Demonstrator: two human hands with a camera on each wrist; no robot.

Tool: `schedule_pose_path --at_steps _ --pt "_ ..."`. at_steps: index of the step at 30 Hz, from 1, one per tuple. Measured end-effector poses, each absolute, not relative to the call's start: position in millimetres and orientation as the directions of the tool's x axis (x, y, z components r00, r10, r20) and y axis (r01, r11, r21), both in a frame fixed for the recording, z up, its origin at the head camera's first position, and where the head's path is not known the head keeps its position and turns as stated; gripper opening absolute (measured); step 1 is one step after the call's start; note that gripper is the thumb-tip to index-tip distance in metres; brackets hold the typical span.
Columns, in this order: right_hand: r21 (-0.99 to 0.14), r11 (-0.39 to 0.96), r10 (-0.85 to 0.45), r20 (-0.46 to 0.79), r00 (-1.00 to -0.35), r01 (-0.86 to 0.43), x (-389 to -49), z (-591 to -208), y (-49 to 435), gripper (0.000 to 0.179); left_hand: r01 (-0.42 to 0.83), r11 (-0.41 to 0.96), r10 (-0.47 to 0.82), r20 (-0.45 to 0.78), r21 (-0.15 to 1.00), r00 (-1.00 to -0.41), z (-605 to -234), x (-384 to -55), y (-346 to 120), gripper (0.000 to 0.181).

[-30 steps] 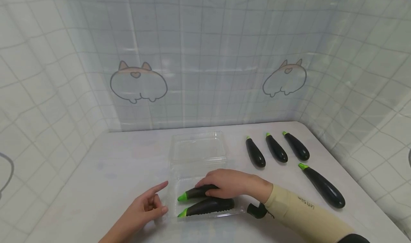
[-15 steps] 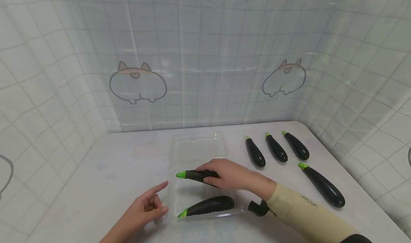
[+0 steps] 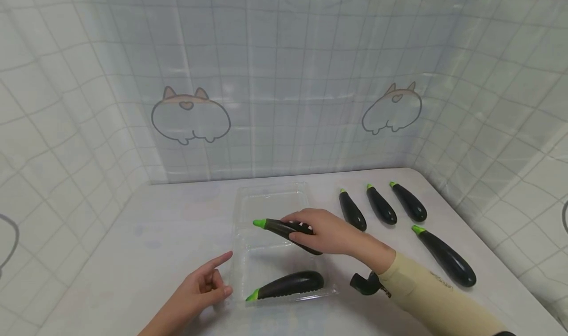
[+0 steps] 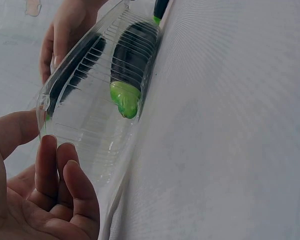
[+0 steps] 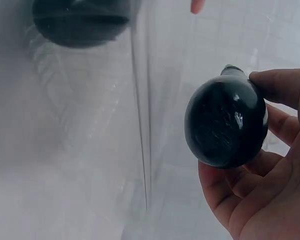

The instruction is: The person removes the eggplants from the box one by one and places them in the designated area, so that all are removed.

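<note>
My right hand (image 3: 321, 230) grips an eggplant (image 3: 279, 228), dark with a bright green stem end, raised above an open clear plastic clamshell box (image 3: 284, 254). In the right wrist view, the held eggplant's (image 5: 225, 125) round end faces the camera, with thumb and fingers around it. Another eggplant (image 3: 290, 284) lies along the near side of the box, green tip leftward. My left hand (image 3: 199, 289) stays at the box's left edge. Its index finger is straight and its fingertips touch the plastic rim (image 4: 42, 107) in the left wrist view, other fingers loosely curled.
To the right, three eggplants (image 3: 381, 205) lie in a row toward the back, and a longer one (image 3: 448, 257) lies nearer. The box lid (image 3: 270, 198) lies folded back behind its base. Grid-patterned curtains (image 3: 284, 104) enclose the white table (image 3: 177, 217).
My right hand has lifted the eggplant out of the box's base, carrying it up, back and slightly right. The left hand and the other eggplants have stayed where they were.
</note>
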State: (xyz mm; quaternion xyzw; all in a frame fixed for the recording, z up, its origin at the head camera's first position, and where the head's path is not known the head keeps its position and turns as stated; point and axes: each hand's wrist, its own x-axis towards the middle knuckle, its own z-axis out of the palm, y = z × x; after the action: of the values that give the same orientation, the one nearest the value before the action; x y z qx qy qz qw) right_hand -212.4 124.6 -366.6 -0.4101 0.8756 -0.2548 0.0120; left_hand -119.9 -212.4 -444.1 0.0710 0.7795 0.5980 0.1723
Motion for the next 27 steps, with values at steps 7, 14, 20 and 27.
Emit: schedule_pose_path --at_steps 7,14,20,27 --pt "-0.490 0.579 -0.662 0.183 -0.727 -0.651 -210 -361 142 0.040 -0.093 0.284 0.312 -0.184 0.954 -0.932 -446 -120 -212 0.076" --pt "-0.494 0.617 -0.608 0.194 -0.770 -0.612 -209 -363 161 0.041 -0.054 0.264 0.339 -0.145 0.963 -0.929 -448 -118 -213 0.075" --pt "-0.501 0.639 -0.569 0.203 -0.797 -0.584 -209 -366 177 0.041 -0.052 0.259 0.339 -0.141 0.964 -0.930 -448 -118 -213 0.076" --pt "-0.516 0.677 -0.504 0.193 -0.842 -0.524 -206 -368 193 0.039 -0.055 0.287 0.328 -0.152 0.956 -0.932 -446 -118 -212 0.075"
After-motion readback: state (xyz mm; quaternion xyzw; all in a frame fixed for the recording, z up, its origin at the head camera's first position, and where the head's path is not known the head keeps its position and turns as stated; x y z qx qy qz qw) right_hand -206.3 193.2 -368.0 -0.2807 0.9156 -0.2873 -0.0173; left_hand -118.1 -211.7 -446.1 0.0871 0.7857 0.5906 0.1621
